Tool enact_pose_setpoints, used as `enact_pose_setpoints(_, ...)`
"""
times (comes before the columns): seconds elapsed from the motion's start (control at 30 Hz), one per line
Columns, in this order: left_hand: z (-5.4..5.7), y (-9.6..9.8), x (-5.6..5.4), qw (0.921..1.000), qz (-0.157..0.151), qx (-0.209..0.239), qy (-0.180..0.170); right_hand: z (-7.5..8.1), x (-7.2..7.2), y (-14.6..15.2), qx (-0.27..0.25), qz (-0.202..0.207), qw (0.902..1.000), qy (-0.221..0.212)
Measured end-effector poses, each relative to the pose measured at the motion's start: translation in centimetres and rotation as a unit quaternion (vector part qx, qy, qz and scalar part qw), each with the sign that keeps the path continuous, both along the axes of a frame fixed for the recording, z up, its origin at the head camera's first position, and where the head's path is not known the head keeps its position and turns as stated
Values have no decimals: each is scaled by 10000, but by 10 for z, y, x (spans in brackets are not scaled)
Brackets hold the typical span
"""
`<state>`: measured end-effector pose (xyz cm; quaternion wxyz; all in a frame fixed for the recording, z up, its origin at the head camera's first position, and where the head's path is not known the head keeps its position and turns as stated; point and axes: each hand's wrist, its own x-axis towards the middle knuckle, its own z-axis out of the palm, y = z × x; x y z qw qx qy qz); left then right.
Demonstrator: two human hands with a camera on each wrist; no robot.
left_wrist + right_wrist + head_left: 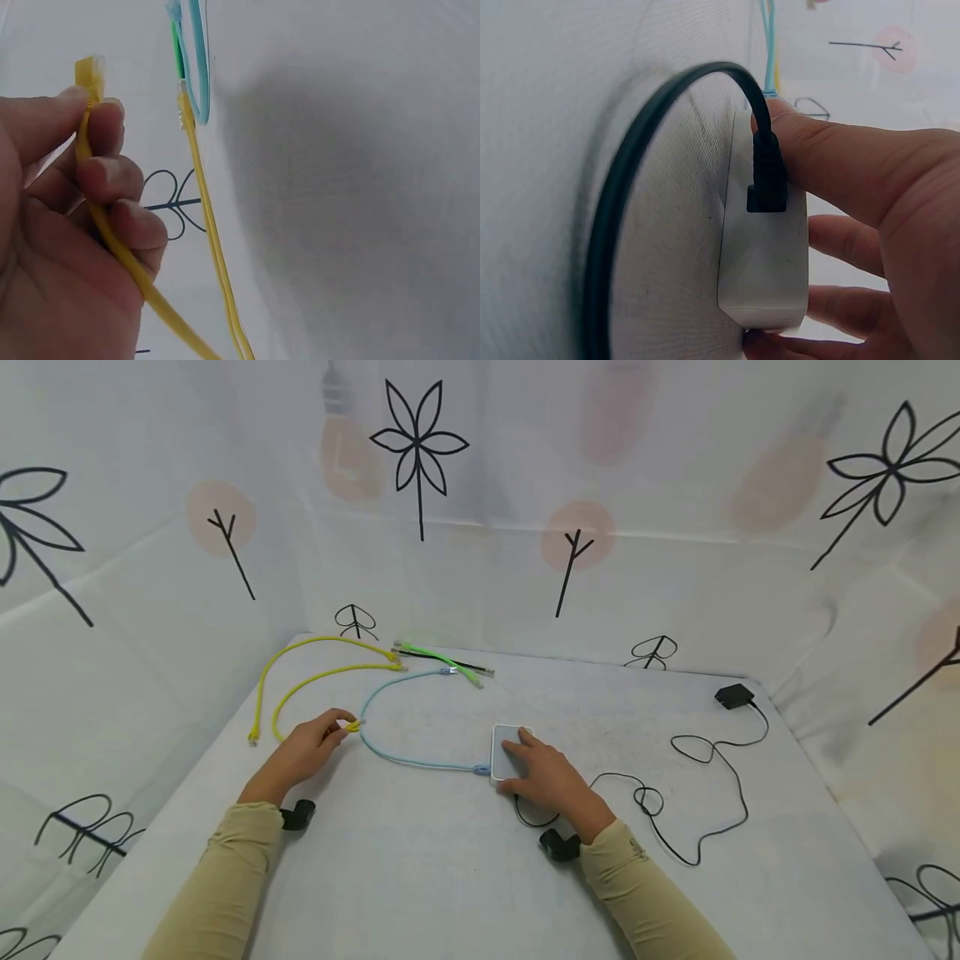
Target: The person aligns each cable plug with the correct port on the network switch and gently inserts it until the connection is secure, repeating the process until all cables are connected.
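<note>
My left hand (303, 750) pinches one end of a yellow network cable, the plug (88, 73) poking out past thumb and forefinger. The cable runs along the palm, and its other plug (397, 667) lies farther back. My right hand (558, 781) grips a small flat white box (761, 262) with a grey top, thumb and fingers on its edges, as it rests on the table. A light blue network cable (420, 764) has one plug at the box's left side and curves back to a loose end. A thin black power cord (641, 150) is plugged into the box.
A second yellow cable (262, 681) curves at the table's left. Green (442, 657) and black (476, 668) short cables cross at the back. Toward the right, the looping cord leads to a black power adapter (733, 696). Patterned white cloth (480, 568) rises behind the table.
</note>
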<state>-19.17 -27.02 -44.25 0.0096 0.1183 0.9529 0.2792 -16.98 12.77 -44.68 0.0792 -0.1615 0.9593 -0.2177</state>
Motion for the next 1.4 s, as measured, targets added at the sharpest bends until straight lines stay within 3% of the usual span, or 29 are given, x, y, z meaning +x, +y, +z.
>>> enact_pose_setpoints(0.4,3,11,-4,9996,48,-167,234,-1,-1,0,54,10,10000,-17)
enact_pose_setpoints(1.07,-5,26,-11,9918,-611,-296,1085,-2,-2,0,75,-41,10000,-18)
enact_pose_setpoints(1.4,-7,42,-12,9915,-891,-88,945,-2,-1,0,35,-45,10000,-69)
